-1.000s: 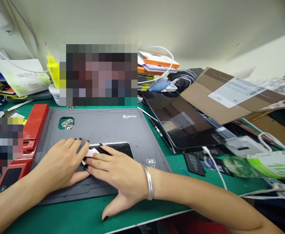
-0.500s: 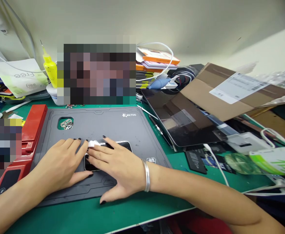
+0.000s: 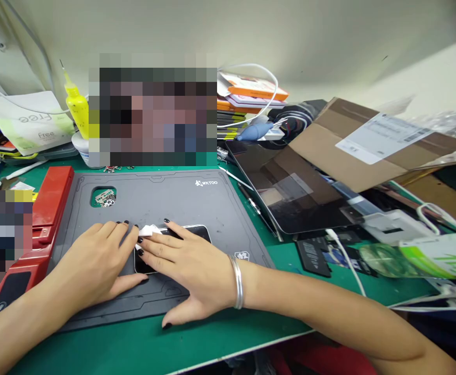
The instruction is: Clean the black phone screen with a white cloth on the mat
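Green desk [image 3: 220, 338], grey mat [image 3: 173, 200]: phone [image 3: 199, 233] lies flat; left hand [image 3: 95, 260] beside it, grip wide, empty; right hand [image 3: 189, 265] presses white wipe [image 3: 149, 229] on screen with flat fingers, nothing clasped; wiping seems midway.

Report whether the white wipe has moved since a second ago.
Yes: the white wipe slid across the phone to its far edge, nearer the WKTOO logo.

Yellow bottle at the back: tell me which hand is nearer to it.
Left. The left hand lies flat on the grey mat, in front of the yellow bottle. The right hand rests further right, on the black phone.
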Action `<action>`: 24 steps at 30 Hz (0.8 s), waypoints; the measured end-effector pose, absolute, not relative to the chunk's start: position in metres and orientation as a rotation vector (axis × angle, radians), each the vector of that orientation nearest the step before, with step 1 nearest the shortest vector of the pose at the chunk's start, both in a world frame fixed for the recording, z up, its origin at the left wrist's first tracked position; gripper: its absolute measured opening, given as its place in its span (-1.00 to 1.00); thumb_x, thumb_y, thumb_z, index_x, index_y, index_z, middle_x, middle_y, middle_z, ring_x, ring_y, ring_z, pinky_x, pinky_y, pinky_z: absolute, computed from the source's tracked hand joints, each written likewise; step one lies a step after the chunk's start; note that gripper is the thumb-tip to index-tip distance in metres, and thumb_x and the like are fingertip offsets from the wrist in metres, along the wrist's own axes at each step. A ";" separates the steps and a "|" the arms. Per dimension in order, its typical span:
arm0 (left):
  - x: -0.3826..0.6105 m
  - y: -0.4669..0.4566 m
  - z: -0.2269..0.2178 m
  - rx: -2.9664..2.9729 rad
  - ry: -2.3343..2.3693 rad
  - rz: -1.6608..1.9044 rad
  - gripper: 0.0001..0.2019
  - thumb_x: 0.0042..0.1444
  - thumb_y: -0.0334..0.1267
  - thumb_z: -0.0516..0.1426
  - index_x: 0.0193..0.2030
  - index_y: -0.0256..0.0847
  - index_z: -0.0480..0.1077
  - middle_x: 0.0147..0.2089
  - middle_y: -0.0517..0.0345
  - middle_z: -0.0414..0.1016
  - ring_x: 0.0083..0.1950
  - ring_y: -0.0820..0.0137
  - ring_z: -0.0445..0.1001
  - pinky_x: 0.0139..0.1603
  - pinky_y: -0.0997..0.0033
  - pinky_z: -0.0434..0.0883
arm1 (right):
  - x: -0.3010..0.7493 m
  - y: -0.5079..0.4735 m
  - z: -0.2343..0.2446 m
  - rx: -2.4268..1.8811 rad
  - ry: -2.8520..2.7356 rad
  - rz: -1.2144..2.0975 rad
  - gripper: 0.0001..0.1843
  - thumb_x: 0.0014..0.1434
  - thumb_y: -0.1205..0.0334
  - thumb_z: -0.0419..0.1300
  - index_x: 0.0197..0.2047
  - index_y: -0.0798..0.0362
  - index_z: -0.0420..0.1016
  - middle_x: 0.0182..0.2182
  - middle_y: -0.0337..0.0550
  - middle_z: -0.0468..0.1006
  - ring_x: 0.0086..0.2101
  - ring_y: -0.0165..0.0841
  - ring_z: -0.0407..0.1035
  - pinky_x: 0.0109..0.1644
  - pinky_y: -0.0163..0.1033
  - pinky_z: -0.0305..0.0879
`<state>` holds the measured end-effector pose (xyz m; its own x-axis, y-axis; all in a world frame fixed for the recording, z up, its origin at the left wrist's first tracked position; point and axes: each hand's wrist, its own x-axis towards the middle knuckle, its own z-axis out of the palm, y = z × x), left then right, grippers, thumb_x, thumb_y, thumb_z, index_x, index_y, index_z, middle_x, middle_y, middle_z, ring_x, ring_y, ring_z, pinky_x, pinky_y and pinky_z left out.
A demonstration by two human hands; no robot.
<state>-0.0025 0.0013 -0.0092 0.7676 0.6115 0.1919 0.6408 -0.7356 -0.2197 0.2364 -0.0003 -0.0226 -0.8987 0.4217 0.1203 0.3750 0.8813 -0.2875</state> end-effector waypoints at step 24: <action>0.000 0.001 -0.006 -2.632 -0.900 -0.116 -0.33 0.03 0.13 0.27 0.04 -0.48 0.43 -0.16 -0.27 0.53 -0.23 0.02 0.52 -0.32 0.12 0.44 | 0.239 -0.003 -0.020 -0.586 -2.893 0.373 -0.03 0.16 -0.33 0.19 0.33 0.31 0.20 0.35 0.19 0.22 0.35 -0.05 0.04 0.45 0.18 -0.41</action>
